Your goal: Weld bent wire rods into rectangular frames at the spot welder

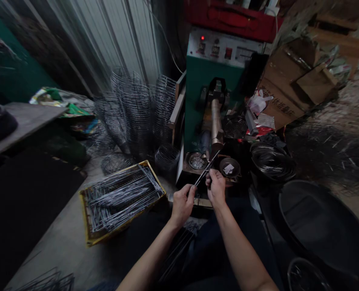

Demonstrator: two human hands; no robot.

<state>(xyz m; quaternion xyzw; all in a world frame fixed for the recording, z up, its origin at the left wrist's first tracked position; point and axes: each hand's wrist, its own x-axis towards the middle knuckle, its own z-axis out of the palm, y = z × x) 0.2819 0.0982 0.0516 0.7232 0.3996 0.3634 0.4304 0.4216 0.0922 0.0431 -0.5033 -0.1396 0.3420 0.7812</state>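
Note:
My left hand is closed around the lower end of a thin metal rod. From there the rod slants up and right to just below the machine's thick metal arm. Just right of the rod is my right hand, its fingers pinched together; what they grip is too small to make out. A round dish of small metal pieces sits on the machine's ledge beyond my hands. To its right, a dark bowl holds some pale scraps.
On the left stands a yellow crate full of metal rods. Behind it rise stacks of round wire racks. The green machine shows a lit red lamp. Coiled wire, a large dark round pan and a cardboard box are on the right.

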